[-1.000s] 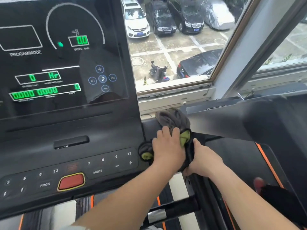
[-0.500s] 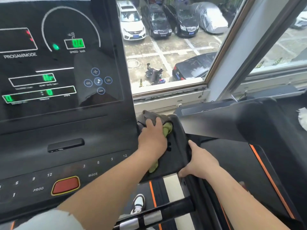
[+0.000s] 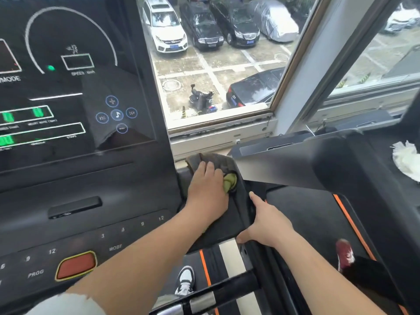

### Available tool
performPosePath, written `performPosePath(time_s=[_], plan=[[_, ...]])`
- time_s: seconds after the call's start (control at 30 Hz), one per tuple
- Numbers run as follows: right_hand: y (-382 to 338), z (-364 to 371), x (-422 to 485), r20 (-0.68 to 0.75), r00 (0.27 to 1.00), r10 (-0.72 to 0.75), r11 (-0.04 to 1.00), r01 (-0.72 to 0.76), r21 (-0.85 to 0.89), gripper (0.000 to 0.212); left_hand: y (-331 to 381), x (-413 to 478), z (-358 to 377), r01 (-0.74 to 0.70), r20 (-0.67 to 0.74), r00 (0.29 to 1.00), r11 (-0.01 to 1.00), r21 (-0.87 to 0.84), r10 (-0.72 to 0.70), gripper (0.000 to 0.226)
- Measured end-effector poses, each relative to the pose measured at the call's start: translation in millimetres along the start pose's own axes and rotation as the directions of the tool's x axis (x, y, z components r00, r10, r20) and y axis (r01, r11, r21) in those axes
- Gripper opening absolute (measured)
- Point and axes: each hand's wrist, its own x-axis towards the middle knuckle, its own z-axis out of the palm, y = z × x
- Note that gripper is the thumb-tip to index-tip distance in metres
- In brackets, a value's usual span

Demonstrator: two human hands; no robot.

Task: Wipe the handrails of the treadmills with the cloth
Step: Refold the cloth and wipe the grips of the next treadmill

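Observation:
A grey cloth (image 3: 218, 161) with a yellow-green underside lies bunched on the far end of the black right handrail (image 3: 229, 219) of the treadmill. My left hand (image 3: 208, 189) presses flat on the cloth, fingers pointing toward the window. On the rail's right edge, nearer to me, my right hand (image 3: 268, 226) grips with its thumb underneath. A black and silver grip bar (image 3: 204, 298) crosses below both forearms.
The treadmill console (image 3: 79, 137) with lit green readouts and a red stop button (image 3: 76, 264) fills the left. A neighbouring treadmill (image 3: 329, 169) stands to the right, with a white crumpled tissue (image 3: 409, 160) on it. Beyond is a window (image 3: 216, 64) above a car park.
My left hand has pushed the cloth forward along the handrail, from beside my right hand to the rail's far end. My right hand has stayed on the rail's edge.

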Motion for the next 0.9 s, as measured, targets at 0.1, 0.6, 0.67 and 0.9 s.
performPosePath(time_s=[0.1,0.6,0.67,0.9], plan=[[0,0,2,-0.012,1.000,-0.016,1.000,0.016,-0.002,0.133,10,-54,9,-0.170,-0.026,0.985,0.985,-0.035,0.169,0.054],[25,38,-20,-0.140,0.977,0.158,0.985,-0.145,0.097,0.066,2,-17,45,-0.182,-0.066,0.983,0.920,-0.348,0.169,0.065],[30,45,-20,-0.176,0.972,0.157,0.983,-0.138,0.119,0.059,2,-34,50,-0.399,-0.028,0.909,0.849,-0.347,0.416,0.065],[64,49,-23,0.015,0.993,0.118,0.848,-0.109,0.519,0.118,9,44,33,-0.328,0.011,0.936,0.885,-0.330,0.351,0.059]])
